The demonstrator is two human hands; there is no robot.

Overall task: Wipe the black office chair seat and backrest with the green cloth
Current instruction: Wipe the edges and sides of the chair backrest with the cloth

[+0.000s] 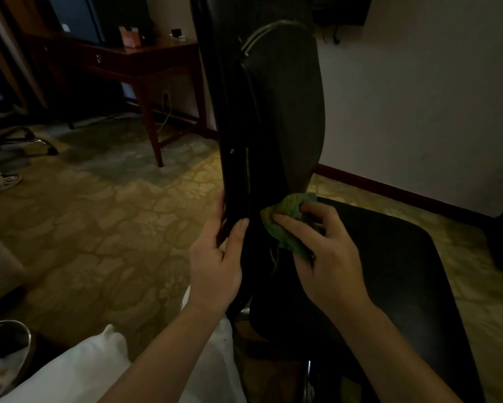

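The left hand (pixel 218 257) clasps the backrest (pixel 285 112) edge, steadying it; the right hand (pixel 325 251) clutches the bunched green cloth (pixel 288 225) low against it, just above the seat (pixel 389 257). Firm, overlapping strokes would serve best.

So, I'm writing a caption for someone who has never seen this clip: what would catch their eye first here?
The tall black backrest fills the centre, seen almost edge-on. At its base, where it meets the seat, the right hand holds a bright green cloth against it, while the left hand grips the backrest's edge. A wooden desk stands behind at upper left.
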